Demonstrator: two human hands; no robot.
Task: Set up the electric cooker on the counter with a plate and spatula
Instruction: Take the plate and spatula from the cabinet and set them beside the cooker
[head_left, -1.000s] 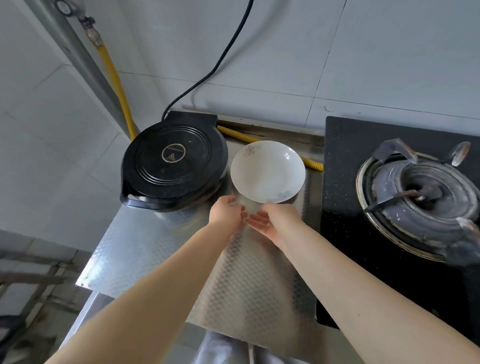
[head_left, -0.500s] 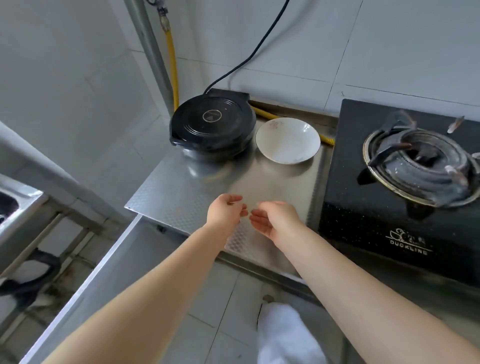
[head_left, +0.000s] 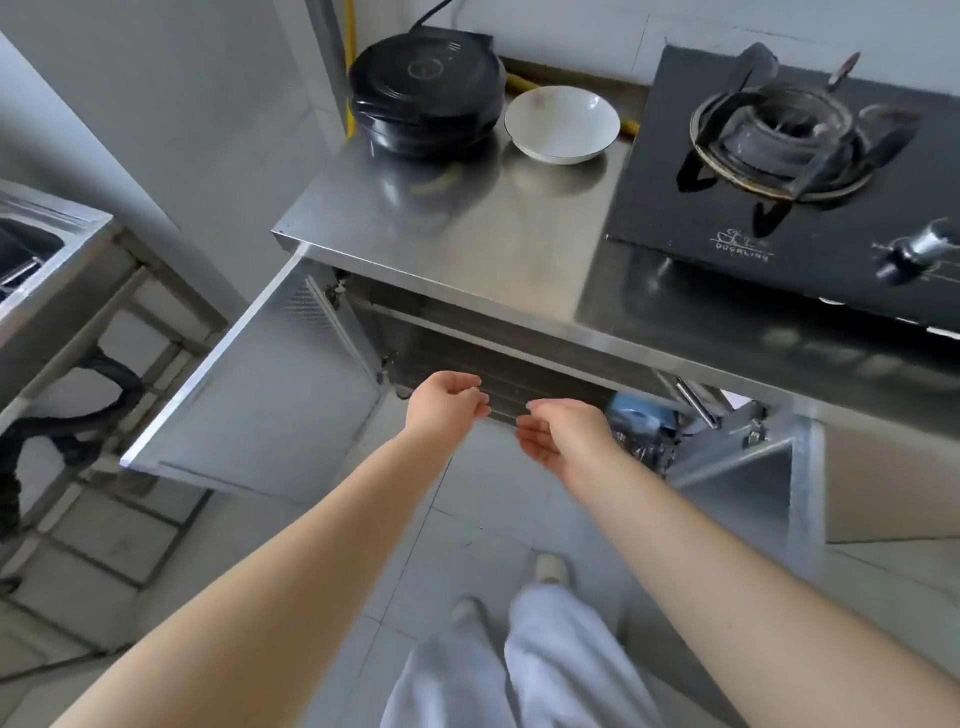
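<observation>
— What colours are on your counter?

— My electric cooker (head_left: 426, 93) is glossy black with ringed grooves on its lid; the plate (head_left: 562, 123) beside it is white, with a faint reddish mark inside. The counter (head_left: 467, 234) is bare silver steel.

— And the rest?

— The gas stove (head_left: 800, 208) is black with white lettering, the hose (head_left: 350, 31) behind is yellow, and my trousers (head_left: 519, 670) are pale lavender-white.

Open steel in front, crowded back edge

The counter (head_left: 467, 244) lay bare at mid-frame; the electric cooker (head_left: 426, 93) and plate (head_left: 562, 123) stood just apart along its upper edge, the gas stove (head_left: 789, 171) filled the right, and the cabinet door (head_left: 254, 395) hung open lower left.
</observation>
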